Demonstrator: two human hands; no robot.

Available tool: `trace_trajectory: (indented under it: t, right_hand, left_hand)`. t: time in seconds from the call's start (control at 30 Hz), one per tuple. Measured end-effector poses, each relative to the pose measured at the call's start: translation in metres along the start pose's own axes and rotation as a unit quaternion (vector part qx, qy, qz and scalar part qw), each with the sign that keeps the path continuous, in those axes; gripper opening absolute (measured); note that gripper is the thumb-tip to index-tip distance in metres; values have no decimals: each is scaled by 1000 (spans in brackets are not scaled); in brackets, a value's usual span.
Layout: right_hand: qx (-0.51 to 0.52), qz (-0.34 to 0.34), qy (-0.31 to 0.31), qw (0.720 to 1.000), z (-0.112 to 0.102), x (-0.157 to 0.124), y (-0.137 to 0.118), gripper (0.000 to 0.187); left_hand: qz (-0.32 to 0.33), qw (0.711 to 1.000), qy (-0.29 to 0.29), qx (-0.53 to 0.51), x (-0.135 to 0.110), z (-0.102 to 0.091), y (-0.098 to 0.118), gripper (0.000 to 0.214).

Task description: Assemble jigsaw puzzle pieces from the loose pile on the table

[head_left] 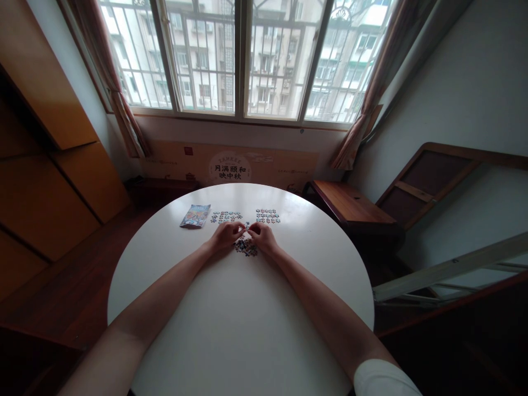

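Observation:
Both hands meet over the middle of the table, fingertips pinched close together. Between them shows a small jigsaw piece (247, 225), partly covered by the fingers. My left hand (225, 235) grips it from the left, and my right hand (264, 237) from the right. Just below the fingers lies a loose pile of jigsaw pieces (246, 248). Beyond my left hand, several pieces are spread in rows (226, 215), partly hidden by that hand. A second set of rows (268, 214) lies beyond my right hand. Printed marks on the pieces are too small to read.
A colourful printed packet (196, 215) lies left of the rows on the round white table (247, 341). Behind the table are a long printed box (264, 165) and a barred window. A low wooden table (350, 201) stands at the right, brown cabinets (82, 203) at the left.

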State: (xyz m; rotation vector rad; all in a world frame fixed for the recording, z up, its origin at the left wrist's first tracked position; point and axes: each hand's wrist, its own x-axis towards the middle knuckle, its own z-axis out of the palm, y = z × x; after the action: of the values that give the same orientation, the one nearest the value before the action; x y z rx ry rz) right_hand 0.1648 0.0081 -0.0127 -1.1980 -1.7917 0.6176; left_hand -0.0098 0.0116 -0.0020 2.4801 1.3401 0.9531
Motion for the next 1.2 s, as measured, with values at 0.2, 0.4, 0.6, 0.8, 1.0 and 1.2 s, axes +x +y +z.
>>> trace_trajectory:
  t: [0.2,0.4,0.6,0.8,1.0,1.2]
  right_hand:
    - [-4,-2,1,1000,0,0,0,14]
    - [-5,-4,0,1000,-1,0,-1,14]
    - [-3,-3,2,1000,0,0,0,13]
    - [1,1,-3,1000,-1,-1,-1,14]
    - [0,0,0,1000,0,0,-1,13]
    - [1,-1,0,1000,0,0,-2,14]
  left_hand:
    - [-2,1000,4,-7,0,1,-1,21]
    - [-9,1000,7,-5,0,2,-1,21]
    - [-2,1000,7,-1,0,2,-2,22]
    - [0,1000,4,2,0,2,-4,22]
    - [2,1000,4,-1,0,2,-5,22]
    - [8,1000,8,-4,0,2,-4,22]
